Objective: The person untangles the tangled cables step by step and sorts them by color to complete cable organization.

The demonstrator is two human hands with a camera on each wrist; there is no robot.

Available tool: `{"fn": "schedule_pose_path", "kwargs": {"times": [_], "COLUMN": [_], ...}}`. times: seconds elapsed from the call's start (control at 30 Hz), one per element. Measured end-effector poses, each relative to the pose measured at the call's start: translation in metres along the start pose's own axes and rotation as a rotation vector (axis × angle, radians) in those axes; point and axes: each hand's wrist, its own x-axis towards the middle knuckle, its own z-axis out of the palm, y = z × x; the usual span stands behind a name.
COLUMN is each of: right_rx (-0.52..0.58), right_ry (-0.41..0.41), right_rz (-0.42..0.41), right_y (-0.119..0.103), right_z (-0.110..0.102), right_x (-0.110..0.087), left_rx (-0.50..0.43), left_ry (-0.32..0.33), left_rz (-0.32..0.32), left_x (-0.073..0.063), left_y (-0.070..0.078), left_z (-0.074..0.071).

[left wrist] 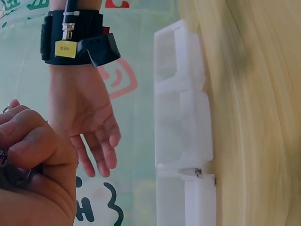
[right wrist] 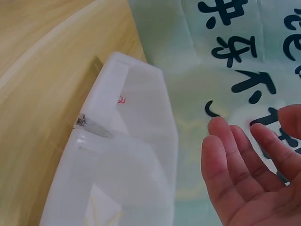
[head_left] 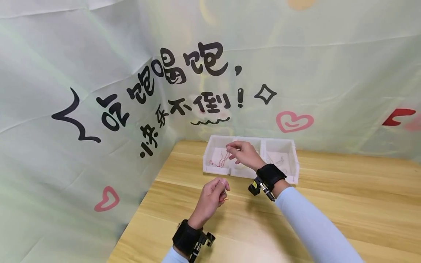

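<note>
My left hand point(head_left: 213, 193) is curled in a fist above the table, nearer me than the white tray point(head_left: 215, 170). A short orange-red strand point(head_left: 226, 199) sticks out of it. In the left wrist view, a small dark, shiny thing point(left wrist: 3, 156) shows between the fingers, mostly hidden. Over the left and middle compartments hovers my right hand point(head_left: 245, 154), its fingers loosely bent. The right wrist view shows these fingers spread apart, with nothing seen between them. Thin red strings point(head_left: 221, 162) lie in the left compartment below.
Yellow strands point(right wrist: 96, 214) lie in the tray's middle compartment and clear, thin pieces point(head_left: 279, 160) in the right one. Behind the tray hangs a pale green cloth point(head_left: 345, 91) with black writing, also closing off the left side. The wooden table point(head_left: 355, 204) stretches to the right.
</note>
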Motion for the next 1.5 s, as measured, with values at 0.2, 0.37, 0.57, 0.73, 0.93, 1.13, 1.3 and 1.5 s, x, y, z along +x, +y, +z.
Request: {"fn": "schedule_pose_path", "kwargs": {"times": [0.2,0.37,0.57,0.73,0.93,1.13,1.3,1.5], "right_rx": [-0.012,-0.018,-0.044,-0.075,-0.089,-0.102,-0.107,-0.094], "right_ry": [-0.018,-0.034,-0.043,-0.046,-0.050,-0.052,-0.049,-0.063], "right_rz": [-0.035,-0.079,-0.098,-0.144,-0.163,-0.163,-0.166,-0.172], "right_y": [-0.014,-0.023,-0.032,-0.033,-0.032,-0.034,-0.036,-0.035], "right_z": [-0.003,-0.005,-0.009,-0.012,-0.014,-0.014,-0.014,-0.012], "right_x": [-0.014,-0.026,-0.043,-0.057,-0.075,-0.090,-0.101,-0.112], "left_rx": [-0.012,0.016,0.031,0.036,0.045,0.063,0.070,0.052], "left_ry": [0.010,0.023,0.030,0.018,0.015,0.025,0.026,0.041], "left_rz": [0.012,0.001,-0.008,0.011,0.031,0.021,0.014,-0.007], "left_x": [0.000,0.001,0.002,0.003,0.005,0.006,0.007,0.009], "left_y": [0.005,0.006,0.007,0.007,0.006,0.007,0.009,0.008], "left_z": [0.004,0.006,0.009,0.010,0.013,0.015,0.016,0.019]}}
